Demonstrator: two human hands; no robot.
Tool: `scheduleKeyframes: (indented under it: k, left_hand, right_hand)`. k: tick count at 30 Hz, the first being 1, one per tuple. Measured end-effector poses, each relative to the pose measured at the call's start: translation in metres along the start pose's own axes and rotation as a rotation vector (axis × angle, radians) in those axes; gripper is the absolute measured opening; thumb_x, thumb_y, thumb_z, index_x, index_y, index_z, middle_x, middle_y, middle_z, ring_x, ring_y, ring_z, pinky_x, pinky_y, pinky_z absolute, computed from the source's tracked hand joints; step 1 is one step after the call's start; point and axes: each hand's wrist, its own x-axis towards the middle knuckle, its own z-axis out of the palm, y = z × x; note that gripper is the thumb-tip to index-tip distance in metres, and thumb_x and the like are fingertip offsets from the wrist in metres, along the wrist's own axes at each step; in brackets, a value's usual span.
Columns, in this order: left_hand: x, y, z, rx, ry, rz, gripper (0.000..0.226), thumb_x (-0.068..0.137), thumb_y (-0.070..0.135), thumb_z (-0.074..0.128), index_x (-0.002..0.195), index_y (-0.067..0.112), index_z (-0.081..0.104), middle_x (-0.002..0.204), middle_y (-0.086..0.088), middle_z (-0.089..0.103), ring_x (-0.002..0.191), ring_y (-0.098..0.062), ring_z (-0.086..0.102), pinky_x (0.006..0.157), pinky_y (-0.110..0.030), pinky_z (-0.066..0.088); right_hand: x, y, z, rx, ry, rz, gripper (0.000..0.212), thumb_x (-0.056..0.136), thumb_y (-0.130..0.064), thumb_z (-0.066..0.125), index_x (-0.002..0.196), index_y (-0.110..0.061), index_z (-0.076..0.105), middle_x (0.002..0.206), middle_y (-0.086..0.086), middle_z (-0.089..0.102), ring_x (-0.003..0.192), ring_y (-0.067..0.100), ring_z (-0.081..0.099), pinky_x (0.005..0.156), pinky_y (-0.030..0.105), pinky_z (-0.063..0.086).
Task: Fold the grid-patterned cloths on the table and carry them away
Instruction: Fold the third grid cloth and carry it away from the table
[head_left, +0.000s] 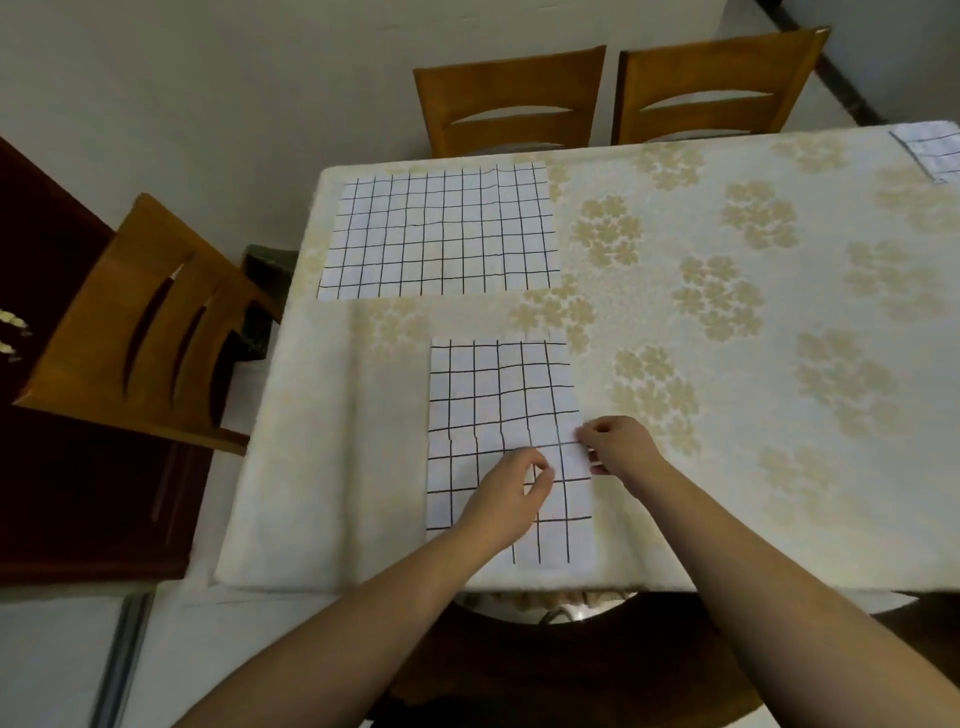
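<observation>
At the near edge of the worktop (322, 467) my left hand (511, 491) pinches the middle of the half-folded grid cloth (493, 395), while my right hand (615, 444) pinches its right edge, so I judge I am mid-fold on this one. Next I should bring one end squarely over the other. Farther off to the left lies an unfolded grid cloth (441, 234), and another cloth (932, 150) sits at the far right corner.

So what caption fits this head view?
Both hands, left hand and right hand, pinch the near grid cloth on the table.
</observation>
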Motion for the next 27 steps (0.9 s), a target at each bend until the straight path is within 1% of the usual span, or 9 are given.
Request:
scheduleKeyframes:
  k: [2,4,8,12,17,18,21,23,27]
  left_hand:
    - [0.0,-0.02,-0.004,0.013,0.05,-0.002,0.025,0.1,0.032,0.047,0.121,0.02,0.054,0.13,0.005,0.052,0.117,-0.012,0.051,0.094,-0.027,0.044]
    - [0.002,-0.045,-0.009,0.086,0.112,-0.006,0.031,0.099,0.027,0.049,0.128,0.017,0.053,0.141,0.0,0.046,0.13,-0.017,0.045,0.104,-0.033,0.042]
    - [0.007,-0.086,-0.023,0.376,0.197,0.012,0.051,0.094,0.037,0.037,0.14,0.014,0.047,0.154,-0.007,0.034,0.143,-0.023,0.031,0.114,-0.04,0.031]
    - [0.013,-0.097,-0.031,0.656,0.064,0.001,0.073,0.086,0.048,0.007,0.153,0.022,0.023,0.163,-0.001,0.008,0.149,-0.019,0.006,0.119,-0.039,0.01]
    - [0.021,-0.105,-0.029,0.776,-0.011,-0.011,0.07,0.088,0.05,-0.001,0.154,0.029,0.003,0.162,0.002,-0.009,0.149,-0.018,-0.008,0.119,-0.04,-0.002]
    - [0.022,-0.107,-0.028,0.783,-0.014,-0.009,0.069,0.089,0.05,-0.001,0.154,0.029,0.001,0.162,0.002,-0.011,0.149,-0.019,-0.009,0.119,-0.04,-0.002]
    - [0.026,-0.109,-0.027,0.788,-0.001,0.009,0.065,0.093,0.049,0.005,0.154,0.028,0.001,0.162,0.0,-0.01,0.149,-0.02,-0.009,0.12,-0.04,-0.002]
    - [0.026,-0.111,-0.026,0.791,0.007,0.014,0.063,0.095,0.048,0.008,0.154,0.028,0.001,0.162,0.0,-0.01,0.149,-0.021,-0.008,0.121,-0.042,0.0]
    - [0.028,-0.116,-0.024,0.794,0.016,0.015,0.063,0.095,0.049,0.01,0.154,0.03,0.002,0.162,0.0,-0.008,0.149,-0.02,-0.008,0.121,-0.043,0.004]
  right_hand:
    - [0.007,0.014,-0.001,-0.05,-0.001,0.029,0.021,0.089,-0.018,0.063,0.073,-0.006,0.067,0.065,0.009,0.061,0.062,0.025,0.059,0.066,0.038,0.058]
    - [0.013,0.024,0.0,-0.133,0.005,0.016,0.026,0.088,-0.019,0.061,0.07,-0.001,0.067,0.062,0.013,0.063,0.059,0.028,0.06,0.071,0.044,0.057]
    - [0.012,0.028,0.004,-0.355,0.043,-0.053,0.03,0.09,-0.026,0.057,0.069,-0.005,0.065,0.064,0.01,0.067,0.059,0.021,0.06,0.06,0.029,0.046]
    - [0.016,0.029,0.008,-0.369,0.09,-0.112,0.023,0.09,-0.03,0.057,0.076,-0.013,0.064,0.067,0.002,0.065,0.063,0.016,0.058,0.052,0.021,0.038]
    - [0.015,0.03,0.012,-0.313,0.179,-0.161,0.006,0.089,-0.028,0.058,0.093,-0.024,0.06,0.076,-0.006,0.063,0.068,0.009,0.058,0.054,0.022,0.04]
    - [0.014,0.031,0.014,-0.304,0.208,-0.177,0.012,0.088,-0.027,0.058,0.1,-0.024,0.059,0.078,-0.006,0.062,0.069,0.009,0.057,0.055,0.024,0.042]
    - [0.016,0.034,0.023,-0.403,0.339,-0.394,0.029,0.087,-0.022,0.063,0.115,-0.015,0.06,0.095,0.002,0.061,0.085,0.021,0.059,0.071,0.033,0.046]
    - [0.015,0.036,0.034,-0.548,0.377,-0.595,0.033,0.088,-0.025,0.062,0.119,-0.013,0.06,0.11,0.007,0.062,0.101,0.026,0.057,0.085,0.038,0.041]
    - [0.014,0.033,0.061,-0.821,0.268,-0.807,0.05,0.093,-0.037,0.043,0.136,-0.014,0.05,0.136,0.006,0.054,0.129,0.025,0.045,0.107,0.04,0.027]
